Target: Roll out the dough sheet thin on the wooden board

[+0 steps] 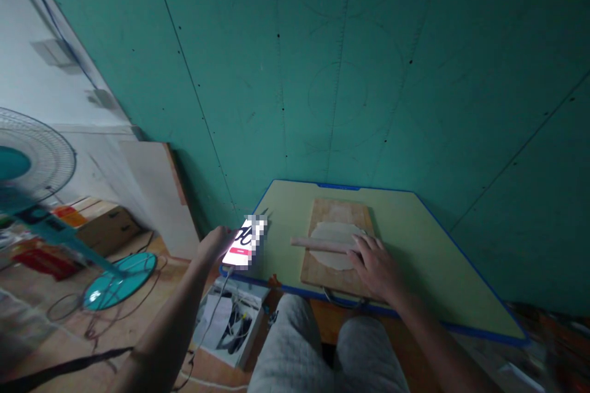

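Note:
My right hand rests over the right end of a slim wooden rolling pin, its fingers curled on it. Beneath the pin spreads a thin, roughly round sheet of dough on a wooden cutting board with a metal handle at its near edge. My left hand grips the left edge of a lit phone, fingers partly hidden there. A charging cable runs down from the phone's lower end. The screen shows white with a red bar and is partly blurred out.
The pale tabletop with blue edging stands against a green wall. Below its left corner sits an open box of cables. A turquoise standing fan, a leaning board and a cardboard box are at left.

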`<state>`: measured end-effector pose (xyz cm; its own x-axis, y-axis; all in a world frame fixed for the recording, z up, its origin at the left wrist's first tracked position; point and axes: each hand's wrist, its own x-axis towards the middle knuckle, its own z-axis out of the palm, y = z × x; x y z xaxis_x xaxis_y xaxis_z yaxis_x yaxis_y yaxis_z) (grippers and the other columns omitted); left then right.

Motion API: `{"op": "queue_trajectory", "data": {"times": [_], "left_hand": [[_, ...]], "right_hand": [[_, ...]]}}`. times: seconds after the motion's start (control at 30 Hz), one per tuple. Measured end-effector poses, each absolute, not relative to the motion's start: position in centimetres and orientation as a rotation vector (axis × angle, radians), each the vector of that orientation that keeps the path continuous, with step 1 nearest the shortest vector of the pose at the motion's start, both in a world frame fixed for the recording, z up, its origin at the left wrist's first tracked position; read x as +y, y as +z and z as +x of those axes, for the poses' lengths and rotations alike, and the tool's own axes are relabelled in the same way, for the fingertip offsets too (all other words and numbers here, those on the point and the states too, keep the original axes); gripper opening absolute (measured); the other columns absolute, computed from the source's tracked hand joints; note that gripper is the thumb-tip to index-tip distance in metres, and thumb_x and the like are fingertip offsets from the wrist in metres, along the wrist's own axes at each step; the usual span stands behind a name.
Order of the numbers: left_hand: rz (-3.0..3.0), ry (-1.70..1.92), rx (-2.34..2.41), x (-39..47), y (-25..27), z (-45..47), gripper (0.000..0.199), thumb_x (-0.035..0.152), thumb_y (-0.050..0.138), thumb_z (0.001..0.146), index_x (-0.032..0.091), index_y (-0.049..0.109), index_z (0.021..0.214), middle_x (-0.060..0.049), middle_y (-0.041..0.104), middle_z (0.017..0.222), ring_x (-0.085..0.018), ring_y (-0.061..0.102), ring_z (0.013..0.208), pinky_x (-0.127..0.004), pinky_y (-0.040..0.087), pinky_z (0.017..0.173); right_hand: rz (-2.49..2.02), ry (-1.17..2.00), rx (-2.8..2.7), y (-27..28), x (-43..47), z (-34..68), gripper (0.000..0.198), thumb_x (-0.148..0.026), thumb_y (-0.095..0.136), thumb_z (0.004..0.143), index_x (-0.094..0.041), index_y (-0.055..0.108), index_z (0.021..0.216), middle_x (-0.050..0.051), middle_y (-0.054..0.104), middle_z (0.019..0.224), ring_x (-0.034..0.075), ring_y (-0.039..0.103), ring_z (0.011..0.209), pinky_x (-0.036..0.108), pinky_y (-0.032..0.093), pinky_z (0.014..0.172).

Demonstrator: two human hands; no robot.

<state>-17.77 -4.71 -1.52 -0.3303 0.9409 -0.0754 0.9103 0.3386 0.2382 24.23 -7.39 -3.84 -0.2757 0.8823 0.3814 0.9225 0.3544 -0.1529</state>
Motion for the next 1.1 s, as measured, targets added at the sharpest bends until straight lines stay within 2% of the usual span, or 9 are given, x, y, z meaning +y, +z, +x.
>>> {"op": "queue_trajectory", "data": {"times": [0.23, 0.47, 0.77, 0.97, 1.1], "left_hand": [[1.635, 0.271, 2.452, -3.8, 0.7, -18.2, 0.042, 0.035, 0.040, 0.093, 0.015, 0.071, 0.075, -0.013, 0.071, 0.073, -0.022, 0.066, 0.070, -0.026, 0.035, 0.055], [1.583, 0.311, 2.461, -3.7, 2.7, -18.1, 0.043, 0.035, 0.041, 0.094, 0.013, 0.072, 0.075, -0.010, 0.070, 0.067, -0.020, 0.064, 0.065, -0.025, 0.034, 0.053], [1.580, 0.316, 2.471, -4.0, 0.3, -17.4, 0.043, 0.034, 0.040, 0.094, 0.014, 0.074, 0.076, -0.014, 0.072, 0.072, -0.025, 0.068, 0.070, -0.027, 0.037, 0.056], [1.616, 0.339, 2.494, -4.4, -1.5, -17.3, 0.046, 0.037, 0.036, 0.095, 0.016, 0.074, 0.080, -0.018, 0.074, 0.086, -0.027, 0.070, 0.082, -0.027, 0.038, 0.058], [1.614, 0.323, 2.496, -4.9, -1.9, -17.5, 0.048, 0.041, 0.035, 0.094, 0.016, 0.074, 0.083, -0.018, 0.074, 0.085, -0.027, 0.070, 0.078, -0.028, 0.036, 0.055]], "right_hand": [[-1.569, -0.142, -2.232, -3.9, -7.3, 24.3, 0.045, -0.036, 0.039, 0.098, -0.010, 0.060, 0.128, 0.016, 0.062, 0.129, 0.029, 0.052, 0.119, 0.043, 0.042, 0.103], [-1.526, -0.168, -2.204, -4.3, -7.4, 24.4, 0.042, -0.037, 0.040, 0.098, -0.014, 0.061, 0.126, 0.014, 0.063, 0.126, 0.029, 0.053, 0.117, 0.043, 0.042, 0.102], [-1.530, -0.178, -2.208, -4.6, -7.2, 24.5, 0.043, -0.038, 0.038, 0.098, -0.015, 0.061, 0.126, 0.014, 0.062, 0.128, 0.029, 0.053, 0.118, 0.043, 0.043, 0.100], [-1.529, -0.174, -2.207, -4.6, -7.3, 24.6, 0.043, -0.038, 0.037, 0.098, -0.016, 0.061, 0.127, 0.013, 0.063, 0.128, 0.028, 0.053, 0.117, 0.044, 0.043, 0.101], [-1.546, -0.155, -2.205, -4.4, -7.3, 24.4, 0.043, -0.037, 0.039, 0.098, -0.013, 0.061, 0.126, 0.014, 0.063, 0.128, 0.029, 0.053, 0.118, 0.042, 0.043, 0.101]]}}
